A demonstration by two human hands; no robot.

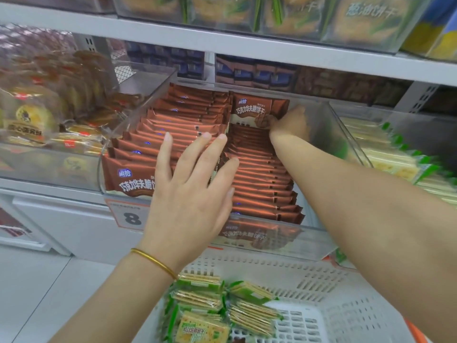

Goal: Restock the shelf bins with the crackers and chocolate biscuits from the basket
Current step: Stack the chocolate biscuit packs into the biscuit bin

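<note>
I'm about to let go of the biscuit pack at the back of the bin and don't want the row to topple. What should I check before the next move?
1. Right hand grips the upright chocolate biscuit pack at the back of the right row: ok.
2. Left hand open, fingers spread over the rows: ok.
3. Held pack's label faces front, like the front pack of the left row: ok.
4. Room behind the held pack in the clear bin: cannot tell, hidden.
5. Basket emptied: not ok, cracker packs lie in it.
</note>
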